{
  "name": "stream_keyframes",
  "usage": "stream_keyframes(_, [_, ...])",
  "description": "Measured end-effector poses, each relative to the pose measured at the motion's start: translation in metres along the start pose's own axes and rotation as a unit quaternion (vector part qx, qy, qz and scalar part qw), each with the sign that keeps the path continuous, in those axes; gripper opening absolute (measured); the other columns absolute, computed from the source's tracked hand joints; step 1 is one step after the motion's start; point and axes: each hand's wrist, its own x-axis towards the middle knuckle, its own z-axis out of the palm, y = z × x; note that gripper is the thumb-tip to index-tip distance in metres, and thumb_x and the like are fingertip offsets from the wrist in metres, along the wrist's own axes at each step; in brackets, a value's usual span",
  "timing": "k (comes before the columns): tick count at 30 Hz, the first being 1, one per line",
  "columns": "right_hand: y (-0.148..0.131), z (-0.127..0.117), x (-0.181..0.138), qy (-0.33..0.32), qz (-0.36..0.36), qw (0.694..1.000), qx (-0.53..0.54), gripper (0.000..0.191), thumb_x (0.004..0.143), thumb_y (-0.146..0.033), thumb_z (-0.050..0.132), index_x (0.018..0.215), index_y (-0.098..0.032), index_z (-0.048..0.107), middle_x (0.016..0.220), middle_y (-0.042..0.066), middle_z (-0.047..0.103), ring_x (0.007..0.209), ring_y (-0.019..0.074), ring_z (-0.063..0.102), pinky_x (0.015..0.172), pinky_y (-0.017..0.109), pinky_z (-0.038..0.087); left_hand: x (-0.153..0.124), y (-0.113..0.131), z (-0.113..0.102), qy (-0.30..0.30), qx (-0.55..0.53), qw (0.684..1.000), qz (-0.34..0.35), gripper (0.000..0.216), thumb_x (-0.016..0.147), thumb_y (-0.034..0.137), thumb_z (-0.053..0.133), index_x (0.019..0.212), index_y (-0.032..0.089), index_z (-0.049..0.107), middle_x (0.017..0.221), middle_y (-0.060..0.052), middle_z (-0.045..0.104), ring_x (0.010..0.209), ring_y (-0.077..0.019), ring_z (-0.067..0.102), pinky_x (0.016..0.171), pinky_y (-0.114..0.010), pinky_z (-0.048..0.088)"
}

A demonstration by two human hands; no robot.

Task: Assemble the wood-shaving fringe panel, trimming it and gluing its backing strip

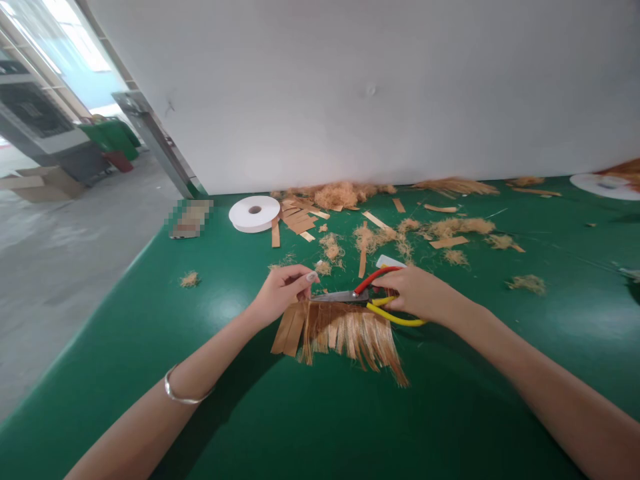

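My right hand (415, 291) grips a pair of scissors (345, 295) with one red handle and one yellow handle. The blades point left, along the top edge of a brown fringed strip (345, 327) that hangs toward me over the table. Flat, uncut-looking bands (290, 328) make up the strip's left end, while frayed fibres spread to the right. At that upper left corner my left hand (285, 290) is closed in a pinch, close to the scissor tips. What lies between its fingertips is mostly hidden, though the strip's edge meets them.
The green table (240, 413) reaches back to a white wall (370, 87). A white tape roll (254, 213) stands beside brown strips (300, 220) and tangled fibre (340, 195). A pixelated object (190, 219) lies near the left edge; a white disc (605, 187) is far right.
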Motion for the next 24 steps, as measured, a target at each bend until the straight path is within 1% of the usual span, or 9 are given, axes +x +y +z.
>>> stream_keyframes(3, [0.005, 0.0, -0.005, 0.002, 0.001, 1.0, -0.005, 0.023, 0.073, -0.014, 0.056, 0.092, -0.016, 0.069, 0.085, 0.007, 0.07, 0.072, 0.0193, 0.064, 0.057, 0.027, 0.045, 0.001, 0.001, 0.0, 0.003, -0.014, 1.0, 0.007, 0.032, 0.081, 0.045, 0.058, 0.076, 0.014, 0.066, 0.053, 0.001, 0.057, 0.049, -0.0076, 0.05, 0.05, -0.02, 0.042])
stream_keyframes(6, [0.007, 0.0, -0.007, 0.004, 0.005, 1.0, -0.013, 0.025, 0.074, -0.016, 0.058, 0.096, -0.016, 0.069, 0.088, 0.008, 0.07, 0.074, 0.0201, 0.064, 0.059, 0.028, 0.045, 0.001, 0.003, 0.001, 0.008, -0.018, 1.0, 0.006, 0.033, 0.079, 0.046, 0.059, 0.075, 0.014, 0.065, 0.052, 0.001, 0.056, 0.048, -0.008, 0.05, 0.049, -0.021, 0.042])
stream_keyframes(9, [0.005, -0.001, -0.005, -0.004, 0.013, 1.0, -0.016, 0.027, 0.074, -0.019, 0.06, 0.099, -0.015, 0.068, 0.09, 0.008, 0.07, 0.077, 0.0212, 0.065, 0.062, 0.029, 0.047, 0.001, 0.004, 0.001, 0.009, -0.017, 1.0, 0.004, 0.034, 0.079, 0.047, 0.059, 0.075, 0.014, 0.065, 0.052, 0.001, 0.055, 0.048, -0.0081, 0.05, 0.049, -0.021, 0.042])
stream_keyframes(14, [-0.002, -0.003, 0.003, -0.008, 0.016, 1.0, -0.02, 0.03, 0.072, -0.019, 0.061, 0.101, -0.015, 0.069, 0.095, 0.01, 0.07, 0.084, 0.0235, 0.065, 0.065, 0.03, 0.049, 0.0, 0.002, 0.001, 0.004, -0.016, 1.0, 0.007, 0.032, 0.081, 0.045, 0.058, 0.075, 0.015, 0.065, 0.053, 0.001, 0.056, 0.049, -0.0079, 0.051, 0.05, -0.02, 0.041])
stream_keyframes(18, [-0.005, -0.003, 0.008, -0.01, 0.022, 1.0, -0.019, 0.028, 0.071, -0.018, 0.062, 0.098, -0.016, 0.07, 0.094, 0.01, 0.07, 0.083, 0.0234, 0.066, 0.064, 0.03, 0.049, 0.0, 0.003, 0.001, 0.005, -0.018, 1.0, -0.001, 0.033, 0.08, 0.046, 0.058, 0.075, 0.014, 0.065, 0.054, 0.001, 0.057, 0.049, -0.0084, 0.051, 0.049, -0.021, 0.041])
stream_keyframes(22, [-0.003, 0.002, 0.011, 0.001, 0.007, 0.999, -0.034, 0.022, 0.07, -0.019, 0.062, 0.089, -0.018, 0.072, 0.088, 0.009, 0.071, 0.077, 0.022, 0.065, 0.062, 0.029, 0.048, -0.001, 0.006, 0.001, 0.009, -0.019, 1.0, -0.001, 0.034, 0.08, 0.047, 0.059, 0.074, 0.014, 0.065, 0.054, 0.0, 0.057, 0.05, -0.0088, 0.051, 0.05, -0.021, 0.043])
stream_keyframes(24, [-0.002, 0.004, 0.012, 0.006, -0.001, 0.999, -0.041, 0.02, 0.07, -0.02, 0.062, 0.088, -0.018, 0.072, 0.085, 0.008, 0.071, 0.074, 0.0206, 0.065, 0.06, 0.028, 0.047, -0.001, 0.008, 0.002, 0.014, -0.023, 1.0, -0.003, 0.034, 0.078, 0.048, 0.06, 0.074, 0.014, 0.065, 0.053, 0.001, 0.056, 0.05, -0.0086, 0.051, 0.049, -0.021, 0.043])
